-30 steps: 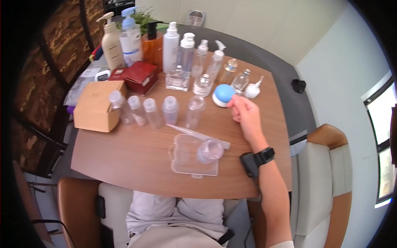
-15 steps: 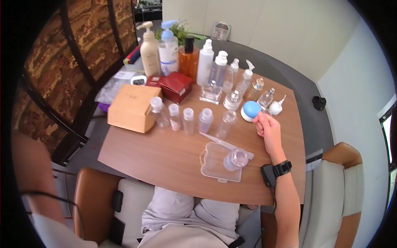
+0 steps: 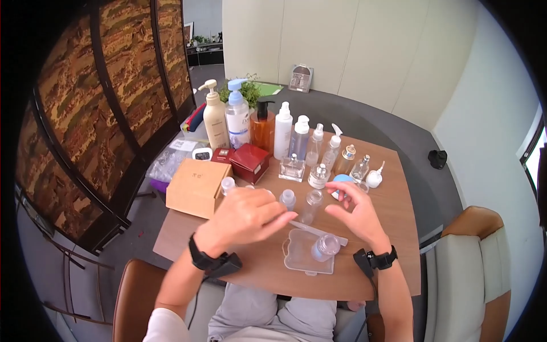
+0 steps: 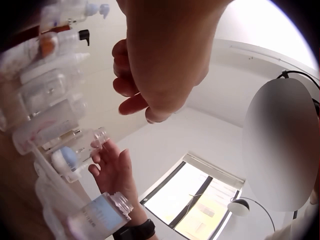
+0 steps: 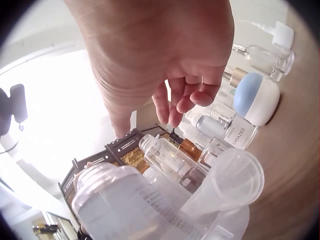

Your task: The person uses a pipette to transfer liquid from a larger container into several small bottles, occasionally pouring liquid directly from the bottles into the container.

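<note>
My left hand [image 3: 245,219] hovers over the table in front of the small bottles, its fingers loosely extended and holding nothing. Opposite it, my right hand [image 3: 359,214] is raised with thumb and fingers apart, near the blue-lidded round jar [image 3: 342,181], which it partly hides. Between the hands stand a clear open bottle [image 3: 311,206] and a small translucent bottle [image 3: 288,199]. A wide-mouthed clear bottle [image 3: 326,248] is on the clear plastic case [image 3: 296,256], beside a translucent tube [image 3: 319,232]. In the right wrist view the jar [image 5: 256,99] stands apart from my fingers.
A cardboard box [image 3: 194,187] and a dark red box [image 3: 250,162] stand on the left. Pump bottles [image 3: 215,122] and several smaller bottles line the back, with a white dropper bottle [image 3: 374,177] at the right end. A plastic bag [image 3: 171,162] lies at the far left.
My left hand has come into view over the table. My right hand has moved away from the blue-lidded jar, and its fingers have spread. The head view has shifted.
</note>
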`<state>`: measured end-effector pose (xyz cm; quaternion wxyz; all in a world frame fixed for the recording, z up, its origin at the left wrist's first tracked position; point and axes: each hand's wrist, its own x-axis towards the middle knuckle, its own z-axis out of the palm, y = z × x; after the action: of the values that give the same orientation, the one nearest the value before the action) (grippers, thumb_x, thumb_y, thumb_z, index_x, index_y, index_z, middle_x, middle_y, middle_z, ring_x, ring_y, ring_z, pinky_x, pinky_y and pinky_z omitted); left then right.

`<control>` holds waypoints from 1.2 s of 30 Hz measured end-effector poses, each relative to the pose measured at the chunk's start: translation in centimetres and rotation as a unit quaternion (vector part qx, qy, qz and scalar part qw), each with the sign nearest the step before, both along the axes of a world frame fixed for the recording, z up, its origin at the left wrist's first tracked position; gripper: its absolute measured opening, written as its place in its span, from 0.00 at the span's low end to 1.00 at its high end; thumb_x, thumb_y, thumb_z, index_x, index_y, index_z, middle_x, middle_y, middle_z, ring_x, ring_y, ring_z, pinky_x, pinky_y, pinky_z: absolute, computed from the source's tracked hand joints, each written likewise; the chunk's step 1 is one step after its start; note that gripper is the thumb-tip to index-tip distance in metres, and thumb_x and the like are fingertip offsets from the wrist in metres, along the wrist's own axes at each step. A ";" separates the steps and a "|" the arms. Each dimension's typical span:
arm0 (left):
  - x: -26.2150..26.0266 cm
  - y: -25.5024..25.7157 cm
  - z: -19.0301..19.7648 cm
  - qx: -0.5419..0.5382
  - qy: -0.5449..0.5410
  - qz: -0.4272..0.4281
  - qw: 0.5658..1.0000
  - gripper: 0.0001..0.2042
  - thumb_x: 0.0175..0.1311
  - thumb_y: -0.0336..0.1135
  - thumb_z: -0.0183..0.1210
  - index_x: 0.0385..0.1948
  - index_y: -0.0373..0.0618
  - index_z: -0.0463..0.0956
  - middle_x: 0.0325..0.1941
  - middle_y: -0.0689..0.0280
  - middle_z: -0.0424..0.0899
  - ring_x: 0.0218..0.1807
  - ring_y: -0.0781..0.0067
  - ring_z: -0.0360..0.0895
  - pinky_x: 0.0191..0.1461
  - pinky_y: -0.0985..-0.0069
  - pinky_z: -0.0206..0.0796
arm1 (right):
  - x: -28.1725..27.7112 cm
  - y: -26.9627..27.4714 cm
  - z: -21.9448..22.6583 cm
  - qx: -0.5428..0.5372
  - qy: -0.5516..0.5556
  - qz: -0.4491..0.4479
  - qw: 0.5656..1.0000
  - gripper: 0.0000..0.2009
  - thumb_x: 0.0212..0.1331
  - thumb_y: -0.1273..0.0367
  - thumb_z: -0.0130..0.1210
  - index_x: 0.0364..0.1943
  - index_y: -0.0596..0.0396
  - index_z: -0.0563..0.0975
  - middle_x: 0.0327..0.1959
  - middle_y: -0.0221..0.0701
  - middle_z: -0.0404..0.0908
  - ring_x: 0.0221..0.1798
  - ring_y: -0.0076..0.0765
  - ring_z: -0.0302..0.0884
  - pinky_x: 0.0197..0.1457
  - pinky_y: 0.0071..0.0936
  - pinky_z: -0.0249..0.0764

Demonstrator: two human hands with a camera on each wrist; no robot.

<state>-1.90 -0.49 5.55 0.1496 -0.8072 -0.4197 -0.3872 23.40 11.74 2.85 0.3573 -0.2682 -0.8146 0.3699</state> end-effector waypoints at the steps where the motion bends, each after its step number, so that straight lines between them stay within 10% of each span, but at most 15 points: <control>1: -0.1 0.2 -0.3 0.003 0.005 0.002 1.000 0.06 0.53 0.33 0.70 0.23 0.47 0.81 0.17 0.67 0.73 0.20 0.66 0.73 0.23 0.69 0.63 | -0.6 -0.2 0.4 0.064 -0.049 0.007 0.997 0.22 0.54 0.64 0.68 0.54 0.51 0.79 0.46 0.26 0.80 0.40 0.22 0.70 0.44 0.22 0.68; 9: -1.0 1.1 -1.2 0.068 -0.034 -0.017 0.997 0.05 0.51 0.32 0.69 0.24 0.47 0.81 0.19 0.69 0.74 0.18 0.68 0.72 0.21 0.71 0.63 | -2.2 -0.2 -0.4 0.089 -0.102 0.038 0.990 0.22 0.54 0.61 0.68 0.52 0.52 0.79 0.51 0.37 0.80 0.50 0.42 0.76 0.54 0.35 0.72; 20: 0.8 1.2 -2.1 0.025 -0.077 -0.047 0.996 0.26 0.46 0.39 0.76 0.49 0.44 0.80 0.37 0.64 0.81 0.35 0.64 0.77 0.38 0.71 0.69 | -0.5 -1.6 3.1 0.176 0.051 -0.013 0.983 0.22 0.42 0.66 0.74 0.45 0.53 0.81 0.41 0.27 0.80 0.36 0.26 0.69 0.37 0.23 0.67; 31: 2.3 1.2 -2.7 -0.002 -0.114 -0.130 0.985 0.26 0.46 0.43 0.75 0.47 0.40 0.79 0.40 0.63 0.81 0.37 0.64 0.77 0.39 0.70 0.70 | -1.7 -3.7 2.6 0.204 0.051 0.120 0.970 0.26 0.38 0.64 0.77 0.46 0.53 0.82 0.42 0.32 0.80 0.43 0.38 0.74 0.45 0.31 0.73; 36: 2.1 1.5 -3.7 -0.044 -0.168 -0.167 0.971 0.20 0.47 0.38 0.74 0.40 0.39 0.79 0.35 0.62 0.82 0.35 0.62 0.79 0.38 0.70 0.71 | -0.1 -2.9 3.1 0.109 0.027 0.096 0.989 0.28 0.47 0.53 0.72 0.50 0.53 0.81 0.44 0.29 0.81 0.45 0.28 0.74 0.44 0.26 0.71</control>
<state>0.19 0.99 1.89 -0.0258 -0.7948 -0.3150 -0.5181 23.31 8.82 5.90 0.3689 -0.1384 -0.8620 0.3189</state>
